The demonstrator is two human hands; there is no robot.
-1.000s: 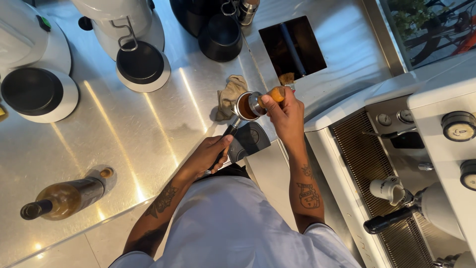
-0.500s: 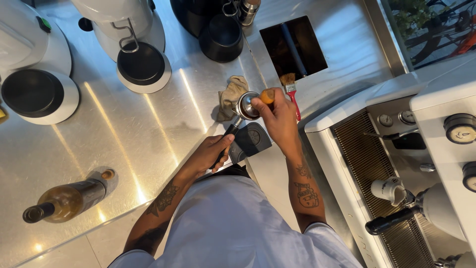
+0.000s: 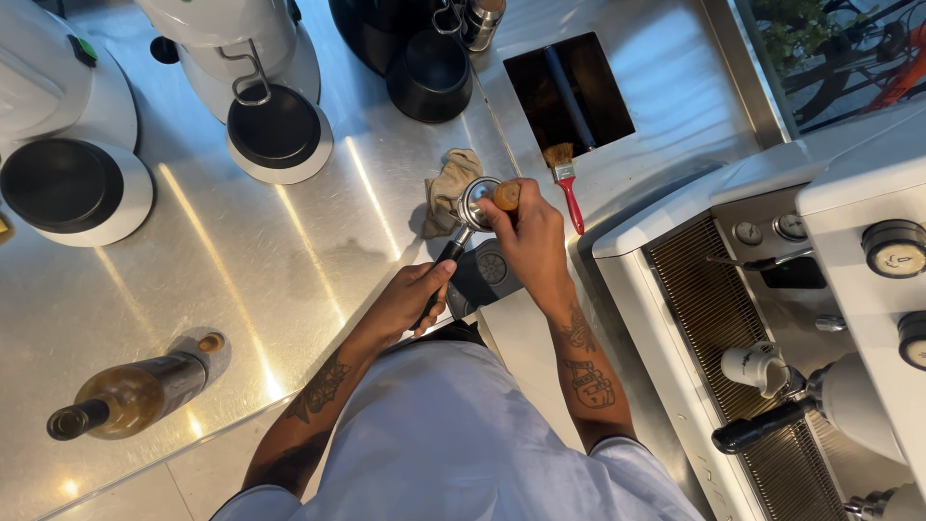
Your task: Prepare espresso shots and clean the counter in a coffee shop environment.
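Note:
My left hand (image 3: 409, 300) grips the black handle of a metal portafilter (image 3: 470, 207), held over the steel counter (image 3: 289, 260). My right hand (image 3: 526, 234) presses a small tool with a wooden top (image 3: 507, 196) down into the portafilter's round basket. A black tamping mat (image 3: 482, 278) lies just below the basket, partly hidden by my hands. A crumpled beige cloth (image 3: 451, 186) lies touching the basket's left side. A brush with a red handle (image 3: 566, 190) rests on the counter right of my right hand.
Two white grinders (image 3: 260, 87) (image 3: 58, 145) and a black one (image 3: 424, 58) stand at the back. A dark rectangular opening (image 3: 569, 92) is set into the counter. An espresso machine (image 3: 772, 318) with a white cup (image 3: 757, 367) fills the right. A wine bottle (image 3: 125, 396) stands at left.
The brush, earlier hidden behind my right hand, now lies on the counter. My right hand has shifted down over the basket with the wooden-topped tool. My left hand keeps hold of the handle.

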